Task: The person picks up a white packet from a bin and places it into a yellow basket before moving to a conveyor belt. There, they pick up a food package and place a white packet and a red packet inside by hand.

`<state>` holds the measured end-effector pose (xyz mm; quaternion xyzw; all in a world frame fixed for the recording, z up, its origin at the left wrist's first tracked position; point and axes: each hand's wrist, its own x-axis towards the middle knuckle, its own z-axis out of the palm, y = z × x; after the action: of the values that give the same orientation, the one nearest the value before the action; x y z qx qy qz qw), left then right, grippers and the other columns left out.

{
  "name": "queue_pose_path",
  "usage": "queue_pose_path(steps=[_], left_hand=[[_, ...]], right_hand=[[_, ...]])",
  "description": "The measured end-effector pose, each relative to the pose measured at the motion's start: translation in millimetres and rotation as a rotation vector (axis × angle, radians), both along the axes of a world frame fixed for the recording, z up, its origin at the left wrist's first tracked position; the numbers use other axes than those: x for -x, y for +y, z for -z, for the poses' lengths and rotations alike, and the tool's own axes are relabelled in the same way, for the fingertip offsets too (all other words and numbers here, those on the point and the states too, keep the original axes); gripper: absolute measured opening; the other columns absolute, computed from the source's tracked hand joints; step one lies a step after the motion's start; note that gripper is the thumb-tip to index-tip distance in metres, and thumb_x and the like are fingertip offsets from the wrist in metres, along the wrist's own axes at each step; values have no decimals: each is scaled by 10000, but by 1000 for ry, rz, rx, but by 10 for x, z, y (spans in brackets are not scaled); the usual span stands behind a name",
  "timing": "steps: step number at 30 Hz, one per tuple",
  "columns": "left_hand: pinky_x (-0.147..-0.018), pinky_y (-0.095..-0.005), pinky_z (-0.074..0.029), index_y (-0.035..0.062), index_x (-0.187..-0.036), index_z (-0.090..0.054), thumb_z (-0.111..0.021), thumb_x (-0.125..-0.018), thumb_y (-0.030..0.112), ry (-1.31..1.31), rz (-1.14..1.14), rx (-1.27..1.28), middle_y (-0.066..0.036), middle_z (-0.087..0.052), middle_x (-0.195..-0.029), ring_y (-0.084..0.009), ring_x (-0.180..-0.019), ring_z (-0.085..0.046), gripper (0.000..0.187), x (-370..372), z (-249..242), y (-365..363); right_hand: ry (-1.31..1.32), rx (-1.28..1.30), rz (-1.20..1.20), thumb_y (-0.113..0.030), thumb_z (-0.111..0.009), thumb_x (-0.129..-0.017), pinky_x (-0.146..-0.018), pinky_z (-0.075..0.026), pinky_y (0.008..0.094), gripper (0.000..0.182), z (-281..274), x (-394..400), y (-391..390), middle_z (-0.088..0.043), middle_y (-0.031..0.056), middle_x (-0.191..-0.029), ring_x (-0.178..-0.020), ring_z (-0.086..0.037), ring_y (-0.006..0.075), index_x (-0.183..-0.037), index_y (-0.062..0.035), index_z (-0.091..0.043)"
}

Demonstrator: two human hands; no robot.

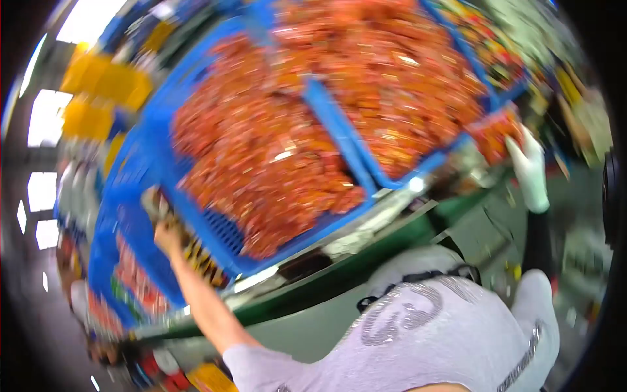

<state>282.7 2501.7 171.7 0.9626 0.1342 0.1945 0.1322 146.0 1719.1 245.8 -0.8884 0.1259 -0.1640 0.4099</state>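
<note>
My left hand point(168, 237) is bare and reaches between blue baskets, its fingers curled beside a greyish-beige thing point(154, 204); blur hides what it grips. Just below it lie black-and-yellow packs point(201, 262). On the far right, my right hand point(530, 171) wears a white glove and holds a shiny red-orange packet point(495, 135) by its side. Close to that packet is the corner of a blue basket point(356, 155) heaped with similar red-orange packets point(398, 78). Another blue basket point(251, 266), full of the same packets point(274, 153), stands between my hands.
A green-edged table point(294, 302) carries the baskets in front of my body. More blue baskets point(127, 212) with pink-red packs point(140, 277) stand at left. Yellow crates point(104, 78) are stacked farther back. Colourful packs point(486, 46) fill a basket at the upper right.
</note>
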Motion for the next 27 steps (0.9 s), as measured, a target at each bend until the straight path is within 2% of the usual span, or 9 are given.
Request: queue_pose_path(steps=[1, 4, 5, 7, 11, 13, 20, 23, 27], left_hand=[[-690, -365, -517, 76, -844, -725, -747, -699, 245, 176, -59, -106, -129, -704, -841, -269, -716, -670, 224, -68, 187, 119], [-792, -370, -487, 0, -927, -670, -637, -801, 105, -277, -61, -247, -148, -667, -928, -305, -863, -620, 168, -89, -21, -833], [-838, -373, -468, 10, -983, -647, -637, -814, 93, -467, 48, -313, -163, -629, -966, -309, -903, -590, 189, -93, -97, -1221], [-843, -383, -465, 6, -978, -643, -630, -808, 49, -481, 347, 146, -146, -627, -992, -297, -924, -583, 177, 225, -471, -2808], [-847, -400, -474, 41, -1039, -651, -664, -784, 103, 98, 1377, 341, -139, -649, -1030, -294, -969, -611, 263, 1084, -477, -5037], [-955, -441, -387, 46, -1033, -652, -650, -780, 96, 90, 1356, 362, -146, -650, -1007, -281, -943, -614, 258, 1418, -328, -5709], [-1035, -638, -202, 70, -736, -629, -572, -734, 84, 340, 1415, -70, -64, -637, -781, -228, -916, -606, 59, 1631, -33, -5382], [-1044, -584, -233, 99, -735, -647, -610, -694, 39, 297, 1303, 56, -30, -618, -732, -192, -869, -604, 81, 1794, -18, -5212], [-1018, -526, -304, 95, -741, -639, -645, -670, 14, 292, 1183, 98, -5, -615, -732, -177, -805, -605, 108, 1886, -45, -4953]], right_hand=[[52, 126, 15, -80, -558, -884, -846, -466, 290, 311, -109, 82, -25, -653, 142, -1031, -949, -612, 169, -1150, 80, -555], [-21, 88, 21, -124, -580, -871, -777, -490, 293, 291, -97, 329, -287, -679, 134, -946, -849, -642, 172, -1105, 48, -588], [33, -30, 88, -108, -574, -870, -746, -498, 287, 284, -153, 385, -265, -676, 130, -930, -803, -644, 161, -1113, 40, -587], [-30, -154, 121, -71, -558, -871, -726, -499, 276, 258, -114, 444, -252, -670, 105, -923, -782, -631, 129, -1101, 42, -591], [-45, -190, -33, -14, -525, -870, -772, -488, 249, 243, -167, 410, -274, -672, 74, -915, -831, -603, 88, -1092, 29, -616], [-32, -212, -149, 16, -536, -856, -771, -496, 274, 225, -98, 414, -231, -674, 75, -925, -846, -618, 113, -1064, 27, -621], [162, -232, -935, -27, -580, -813, -728, -492, 359, 189, 553, 168, 160, -655, 180, -879, -802, -637, 320, -989, -13, -647], [385, -12, -1346, -114, -586, -787, -730, -479, 409, 197, 759, 8, 384, -638, 203, -829, -809, -617, 363, -939, -9, -653], [474, 158, -1254, -320, -698, -754, -731, -498, 421, 336, 619, -89, 745, -648, 170, -856, -829, -622, 361, -951, -55, -635]])
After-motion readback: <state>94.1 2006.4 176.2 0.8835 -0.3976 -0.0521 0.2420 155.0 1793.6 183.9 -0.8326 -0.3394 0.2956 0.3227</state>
